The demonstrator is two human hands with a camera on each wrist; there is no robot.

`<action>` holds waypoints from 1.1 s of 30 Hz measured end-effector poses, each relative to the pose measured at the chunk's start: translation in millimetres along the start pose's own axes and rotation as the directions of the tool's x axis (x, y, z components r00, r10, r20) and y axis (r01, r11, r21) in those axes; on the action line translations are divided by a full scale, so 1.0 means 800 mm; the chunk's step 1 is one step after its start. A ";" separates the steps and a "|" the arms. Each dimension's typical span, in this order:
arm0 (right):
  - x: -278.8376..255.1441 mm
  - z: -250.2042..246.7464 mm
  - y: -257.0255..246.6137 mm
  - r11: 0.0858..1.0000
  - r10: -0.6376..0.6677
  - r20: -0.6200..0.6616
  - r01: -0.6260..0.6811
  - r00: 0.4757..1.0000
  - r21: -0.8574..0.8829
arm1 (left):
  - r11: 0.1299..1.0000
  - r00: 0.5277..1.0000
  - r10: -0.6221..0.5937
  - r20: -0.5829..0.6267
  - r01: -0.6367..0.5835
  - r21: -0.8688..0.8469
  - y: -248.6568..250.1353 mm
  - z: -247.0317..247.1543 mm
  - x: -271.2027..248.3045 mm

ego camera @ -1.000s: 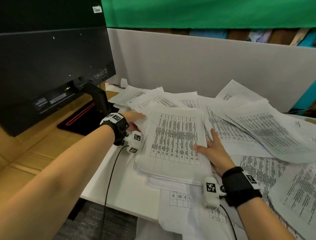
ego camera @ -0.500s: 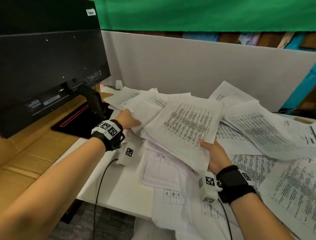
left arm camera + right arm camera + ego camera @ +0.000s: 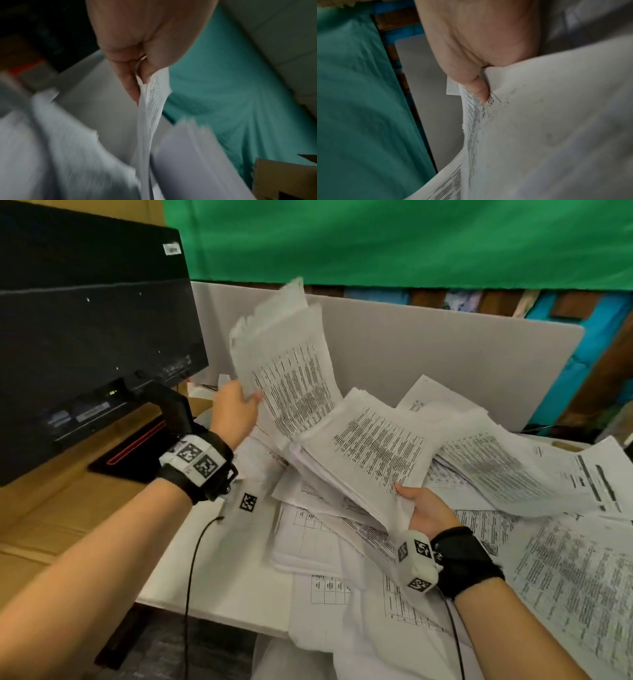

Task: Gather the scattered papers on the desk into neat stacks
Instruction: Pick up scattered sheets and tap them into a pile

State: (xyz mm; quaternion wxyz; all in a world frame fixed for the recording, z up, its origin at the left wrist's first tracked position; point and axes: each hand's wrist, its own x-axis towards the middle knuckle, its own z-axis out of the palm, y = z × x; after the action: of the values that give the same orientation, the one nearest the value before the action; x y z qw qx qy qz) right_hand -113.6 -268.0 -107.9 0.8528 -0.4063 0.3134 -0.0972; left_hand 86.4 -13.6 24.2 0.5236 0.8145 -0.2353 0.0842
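Left hand [image 3: 234, 409]: raised above the left part of the bench [image 3: 219, 587], fingers and thumb pinching the lower edge of a sheaf of printed sheets [image 3: 291, 364]. The sheaf stands nearly upright, its top corners fanned and blurred, leaning toward the grey partition [image 3: 445, 347]. The left wrist view shows the thumb and fingers [image 3: 130, 83] closed on the thin paper edge.

Right hand [image 3: 428, 511]: palm up beneath a thicker bundle of printed sheets [image 3: 370, 453], thumb on top at the near corner, fingers hidden underneath. The bundle is lifted clear of the pile and tilts up and away from the person. The right wrist view shows the thumb pressed onto the printed top page.

Loose papers [image 3: 555, 570]: spread in overlapping layers across the middle and right of the bench, some hanging over its near edge.

Monitor [image 3: 92, 344]: dark, on its stand at the left, beside the left hand.

Green cloth [image 3: 411, 237]: hanging behind the partition.
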 end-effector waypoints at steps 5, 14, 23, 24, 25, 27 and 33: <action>0.002 -0.001 -0.015 0.981 -0.141 -0.094 0.126 0.985 -0.149 | 0.871 0.833 0.491 -0.254 -0.459 0.176 0.071 -0.123 0.023; -0.016 0.036 -0.008 0.920 -0.155 -0.027 0.134 0.988 -0.369 | 0.934 0.921 0.358 -0.154 -0.352 0.066 0.065 -0.109 0.031; -0.044 0.067 0.024 0.889 -0.070 0.008 0.066 0.998 -0.454 | 0.987 0.978 -0.071 0.194 0.042 0.153 -0.058 0.042 0.002; -0.047 0.069 0.024 0.881 -0.046 0.004 0.043 0.999 -0.471 | 0.980 0.972 -0.109 0.209 0.070 0.187 -0.066 0.048 -0.001; -0.044 0.068 0.024 0.892 -0.046 -0.019 0.032 0.999 -0.450 | 0.969 0.964 -0.158 0.214 0.110 0.220 -0.072 0.052 -0.003; -0.047 0.069 0.021 0.919 -0.060 -0.002 0.055 0.998 -0.391 | 0.941 0.935 -0.293 0.200 0.246 0.231 -0.083 0.055 -0.009; -0.027 0.073 0.030 0.818 -0.054 0.008 0.048 0.999 -0.573 | 0.810 0.746 -0.576 0.335 0.467 0.354 -0.086 0.030 -0.063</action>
State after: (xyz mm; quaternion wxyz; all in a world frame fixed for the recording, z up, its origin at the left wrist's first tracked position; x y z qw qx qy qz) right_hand -97.3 -206.2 -88.7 0.6870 -0.6516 0.3209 -0.0231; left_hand 71.8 3.5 -61.2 0.3553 0.9042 -0.0926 -0.2184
